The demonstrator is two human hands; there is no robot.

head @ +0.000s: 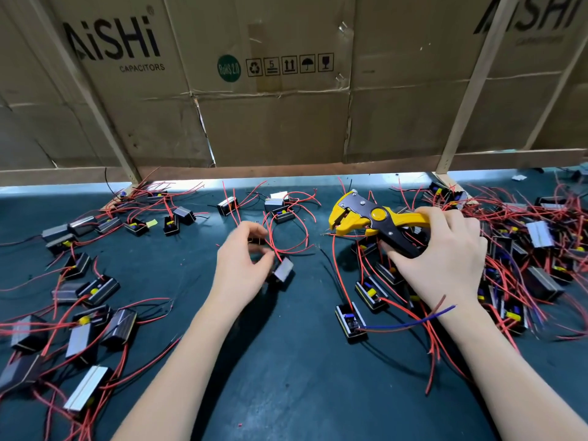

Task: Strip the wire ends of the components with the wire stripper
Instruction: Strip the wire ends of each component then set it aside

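Note:
My right hand (pixel 445 259) grips the handles of the yellow and black wire stripper (pixel 372 218), whose jaws point left and hold no wire. My left hand (pixel 241 262) is blurred, with thumb and fingers curled at the wire end of a small black component with a silver face (pixel 283 270), which sits tilted just off the dark mat. That component's red wires (pixel 286 237) loop up between the two hands. The stripper's jaws are a short way to the right of the loop.
Many more black components with red wires lie in a pile on the left (pixel 86 291) and a denser pile on the right (pixel 525 259). One with a blue wire (pixel 350 323) lies by my right wrist. Cardboard boxes (pixel 270 122) wall off the back.

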